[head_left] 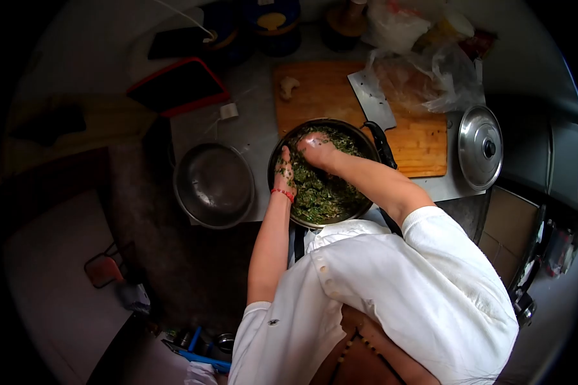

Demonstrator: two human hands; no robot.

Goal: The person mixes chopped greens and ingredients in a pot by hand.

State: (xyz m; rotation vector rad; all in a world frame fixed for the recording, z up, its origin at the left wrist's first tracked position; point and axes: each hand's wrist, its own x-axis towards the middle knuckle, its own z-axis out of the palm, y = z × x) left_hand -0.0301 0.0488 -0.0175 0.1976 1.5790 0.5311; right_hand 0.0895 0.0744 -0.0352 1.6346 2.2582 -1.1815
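A round metal pot [275, 200] with a black handle [380, 142] holds a dark green mix of chopped leaves [324, 192]. My left hand [284, 172] lies along the pot's inner left side, fingers stretched out and flecked with green bits; a red bead bracelet circles its wrist. Toward the far side of the pot, my right hand [317, 150] presses down into the chopped leaves. Its fingers are buried there, so I cannot see whether they grip any of the mix.
An empty metal basin [214, 186] stands left of the pot. Behind lies a wooden cutting board [315, 83] with a cleaver [371, 96], a pale knobby piece [289, 87] and plastic bags [424, 77]. A lid [481, 147] rests at right, a red-framed tablet [178, 86] at back left.
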